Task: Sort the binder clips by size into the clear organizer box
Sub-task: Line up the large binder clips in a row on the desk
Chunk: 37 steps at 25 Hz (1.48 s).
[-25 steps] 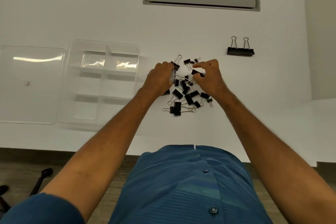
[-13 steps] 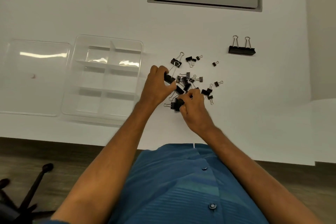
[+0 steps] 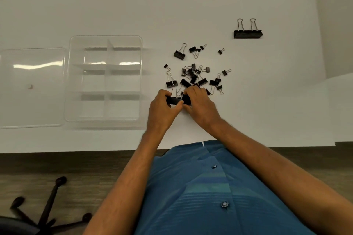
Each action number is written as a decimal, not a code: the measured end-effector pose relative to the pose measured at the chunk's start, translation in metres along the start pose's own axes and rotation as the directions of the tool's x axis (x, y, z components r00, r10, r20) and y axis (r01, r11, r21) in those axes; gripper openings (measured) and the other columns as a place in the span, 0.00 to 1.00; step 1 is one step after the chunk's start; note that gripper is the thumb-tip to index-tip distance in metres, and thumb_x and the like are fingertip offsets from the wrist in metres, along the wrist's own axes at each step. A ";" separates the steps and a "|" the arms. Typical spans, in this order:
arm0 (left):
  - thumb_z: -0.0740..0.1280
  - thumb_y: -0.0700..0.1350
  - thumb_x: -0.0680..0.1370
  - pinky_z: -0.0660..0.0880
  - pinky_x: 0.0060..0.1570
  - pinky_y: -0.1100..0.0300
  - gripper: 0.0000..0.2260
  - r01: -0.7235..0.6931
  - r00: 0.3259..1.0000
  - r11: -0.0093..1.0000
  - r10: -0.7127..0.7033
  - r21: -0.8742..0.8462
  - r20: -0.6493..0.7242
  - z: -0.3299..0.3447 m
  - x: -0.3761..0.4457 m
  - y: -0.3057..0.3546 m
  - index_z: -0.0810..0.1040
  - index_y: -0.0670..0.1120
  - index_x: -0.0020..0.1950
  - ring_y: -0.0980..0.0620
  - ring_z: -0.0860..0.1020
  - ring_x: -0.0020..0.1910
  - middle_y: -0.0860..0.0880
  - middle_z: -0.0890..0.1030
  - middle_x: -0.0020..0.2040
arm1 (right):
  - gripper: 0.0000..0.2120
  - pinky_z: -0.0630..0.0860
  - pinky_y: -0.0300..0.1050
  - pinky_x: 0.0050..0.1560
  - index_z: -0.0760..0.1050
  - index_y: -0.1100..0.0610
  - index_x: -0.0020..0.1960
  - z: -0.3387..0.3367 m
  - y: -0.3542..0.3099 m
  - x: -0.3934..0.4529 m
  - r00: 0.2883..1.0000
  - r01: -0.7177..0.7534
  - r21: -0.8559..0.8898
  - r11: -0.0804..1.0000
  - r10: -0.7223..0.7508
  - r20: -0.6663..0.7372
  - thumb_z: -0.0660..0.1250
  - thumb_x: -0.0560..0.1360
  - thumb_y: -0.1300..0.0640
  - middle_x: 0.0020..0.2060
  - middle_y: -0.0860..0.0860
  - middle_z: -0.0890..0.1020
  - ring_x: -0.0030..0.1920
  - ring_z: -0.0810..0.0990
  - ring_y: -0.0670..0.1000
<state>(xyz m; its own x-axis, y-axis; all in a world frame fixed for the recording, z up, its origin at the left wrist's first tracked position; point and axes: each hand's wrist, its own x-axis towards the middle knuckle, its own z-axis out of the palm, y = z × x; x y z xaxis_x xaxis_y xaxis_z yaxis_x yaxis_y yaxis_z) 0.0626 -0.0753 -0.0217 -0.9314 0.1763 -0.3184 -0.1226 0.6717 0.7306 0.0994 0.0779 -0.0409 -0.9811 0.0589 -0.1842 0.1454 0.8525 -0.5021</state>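
text: none legible | labels/brands: none seen on binder clips [image 3: 193, 78], clear organizer box [image 3: 104, 79] or its lid [image 3: 32, 87] | numbers/signs: none on tabletop [image 3: 95, 5] or shirt [image 3: 200, 187] | small mark on lid too blurred to read

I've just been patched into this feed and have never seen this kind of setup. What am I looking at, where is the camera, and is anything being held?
There is no robot: a person works bare-handed, filmed by one wide-angle head camera looking down. On the white table sits a clear organizer box, its compartments empty, with its lid beside it. A pile of black binder clips lies scattered, and a pair of large clips stands apart. The left hand and right hand together hold medium clips at the pile's near edge.
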 end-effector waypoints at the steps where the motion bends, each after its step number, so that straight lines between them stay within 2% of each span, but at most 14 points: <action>1: 0.75 0.55 0.72 0.79 0.43 0.62 0.19 0.012 1.000 1.000 -0.012 -0.004 -0.006 0.000 -0.002 0.000 0.73 0.50 0.57 0.56 0.79 0.44 0.53 0.79 0.48 | 0.23 0.79 0.48 0.42 0.71 0.55 0.66 0.001 0.001 0.000 1.000 -0.001 -0.027 1.000 0.002 0.009 0.74 0.75 0.51 0.61 0.52 0.74 0.57 0.72 0.53; 5: 0.76 0.53 0.72 0.78 0.42 0.66 0.18 0.023 0.999 0.999 -0.025 -0.042 -0.040 0.000 -0.002 -0.001 0.72 0.50 0.55 0.58 0.79 0.45 0.54 0.78 0.48 | 0.24 0.79 0.46 0.42 0.71 0.53 0.69 0.005 0.006 -0.003 1.000 0.010 -0.099 0.995 -0.007 0.029 0.72 0.76 0.51 0.63 0.53 0.74 0.61 0.70 0.54; 9: 0.75 0.51 0.74 0.73 0.44 0.72 0.24 0.038 0.999 0.992 -0.042 -0.123 -0.030 0.000 -0.001 0.013 0.69 0.51 0.65 0.65 0.77 0.45 0.55 0.77 0.52 | 0.21 0.80 0.50 0.44 0.72 0.54 0.68 -0.002 0.009 -0.003 0.998 0.022 -0.010 1.000 -0.021 0.062 0.71 0.77 0.58 0.62 0.54 0.74 0.60 0.70 0.54; 12: 0.72 0.50 0.77 0.73 0.45 0.74 0.20 0.003 1.000 0.987 -0.007 -0.160 -0.024 0.003 0.001 0.024 0.71 0.53 0.66 0.66 0.78 0.48 0.58 0.78 0.52 | 0.24 0.79 0.49 0.49 0.70 0.55 0.70 -0.018 0.015 -0.008 0.997 0.022 0.079 0.997 -0.027 0.066 0.71 0.76 0.61 0.64 0.54 0.73 0.62 0.69 0.54; 15: 0.70 0.51 0.78 0.79 0.43 0.65 0.12 -0.018 1.000 0.977 0.021 -0.211 0.015 0.011 0.007 0.041 0.77 0.57 0.61 0.58 0.81 0.46 0.62 0.78 0.48 | 0.28 0.74 0.44 0.55 0.69 0.53 0.71 -0.044 0.032 -0.016 0.999 -0.012 0.199 0.980 0.001 0.053 0.71 0.74 0.63 0.63 0.52 0.71 0.63 0.68 0.52; 18: 0.71 0.49 0.78 0.80 0.35 0.64 0.09 0.045 0.997 0.952 -0.024 -0.304 0.073 0.023 0.019 0.069 0.82 0.52 0.58 0.51 0.83 0.42 0.53 0.82 0.46 | 0.28 0.69 0.41 0.58 0.69 0.51 0.71 -0.076 0.067 -0.021 0.994 -0.104 0.279 0.954 0.090 0.064 0.71 0.73 0.63 0.63 0.50 0.71 0.62 0.67 0.50; 20: 0.74 0.47 0.76 0.80 0.35 0.62 0.09 0.107 0.991 0.917 -0.069 -0.384 0.113 0.036 0.029 0.091 0.83 0.50 0.55 0.50 0.83 0.37 0.46 0.84 0.45 | 0.28 0.68 0.41 0.58 0.69 0.49 0.70 -0.098 0.100 -0.020 0.986 -0.164 0.319 0.933 0.150 0.070 0.70 0.73 0.64 0.62 0.48 0.72 0.62 0.68 0.50; 22: 0.76 0.44 0.73 0.80 0.36 0.60 0.11 0.153 0.983 0.886 -0.089 -0.438 0.162 0.052 0.039 0.113 0.83 0.47 0.55 0.50 0.83 0.35 0.45 0.84 0.47 | 0.28 0.70 0.43 0.59 0.69 0.49 0.69 -0.117 0.135 -0.017 0.978 -0.209 0.319 0.925 0.203 0.051 0.70 0.72 0.65 0.61 0.48 0.72 0.62 0.69 0.51; 26: 0.75 0.40 0.74 0.81 0.40 0.58 0.13 0.099 0.970 0.931 -0.012 -0.352 0.241 0.099 0.060 0.158 0.80 0.49 0.57 0.50 0.85 0.38 0.47 0.82 0.52 | 0.28 0.72 0.45 0.59 0.69 0.51 0.69 -0.157 0.203 -0.003 0.968 -0.223 0.261 0.939 0.245 -0.055 0.69 0.71 0.66 0.62 0.50 0.73 0.60 0.68 0.51; 29: 0.72 0.38 0.76 0.79 0.45 0.64 0.14 -0.025 0.968 0.968 0.086 -0.250 0.234 0.137 0.078 0.188 0.78 0.51 0.58 0.51 0.83 0.44 0.48 0.79 0.54 | 0.28 0.72 0.46 0.54 0.70 0.52 0.69 -0.181 0.243 0.018 0.973 -0.202 0.122 0.972 0.213 -0.091 0.68 0.72 0.68 0.62 0.50 0.72 0.58 0.66 0.50; 31: 0.72 0.39 0.75 0.72 0.49 0.75 0.14 -0.136 0.963 0.978 0.169 -0.160 0.210 0.162 0.095 0.209 0.79 0.52 0.57 0.58 0.78 0.49 0.49 0.78 0.54 | 0.28 0.74 0.48 0.50 0.70 0.53 0.68 -0.191 0.267 0.034 0.978 -0.186 0.018 0.982 0.187 -0.091 0.67 0.71 0.70 0.61 0.51 0.72 0.59 0.67 0.53; 33: 0.73 0.41 0.74 0.67 0.48 0.80 0.13 -0.224 0.951 0.970 0.239 -0.096 0.196 0.182 0.113 0.230 0.79 0.52 0.57 0.60 0.75 0.51 0.50 0.78 0.55 | 0.28 0.76 0.50 0.48 0.70 0.54 0.68 -0.197 0.289 0.049 0.980 -0.183 -0.062 0.981 0.177 -0.086 0.67 0.71 0.71 0.62 0.53 0.72 0.60 0.68 0.55; 35: 0.74 0.43 0.74 0.68 0.55 0.74 0.14 -0.313 0.932 0.948 0.317 -0.047 0.177 0.201 0.135 0.248 0.80 0.53 0.57 0.58 0.74 0.55 0.51 0.78 0.56 | 0.28 0.77 0.52 0.48 0.71 0.56 0.68 -0.201 0.310 0.062 0.984 -0.170 -0.141 0.975 0.159 -0.084 0.66 0.71 0.72 0.63 0.54 0.74 0.60 0.69 0.57; 37: 0.74 0.46 0.73 0.68 0.57 0.61 0.14 -0.356 0.927 0.932 0.343 0.073 0.150 0.217 0.155 0.262 0.80 0.57 0.58 0.53 0.71 0.58 0.52 0.76 0.56 | 0.27 0.77 0.55 0.46 0.72 0.57 0.67 -0.201 0.326 0.072 0.991 -0.119 -0.223 0.968 0.102 -0.087 0.65 0.70 0.73 0.61 0.56 0.76 0.57 0.71 0.59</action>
<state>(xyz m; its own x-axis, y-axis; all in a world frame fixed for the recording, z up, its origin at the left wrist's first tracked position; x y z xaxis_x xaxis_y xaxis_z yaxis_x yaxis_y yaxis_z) -0.0396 0.2842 -0.0105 -0.8544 0.5016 -0.1356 0.2422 0.6154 0.7500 0.0503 0.4644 -0.0476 -0.9685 0.1907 -0.1599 0.2293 0.9336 -0.2755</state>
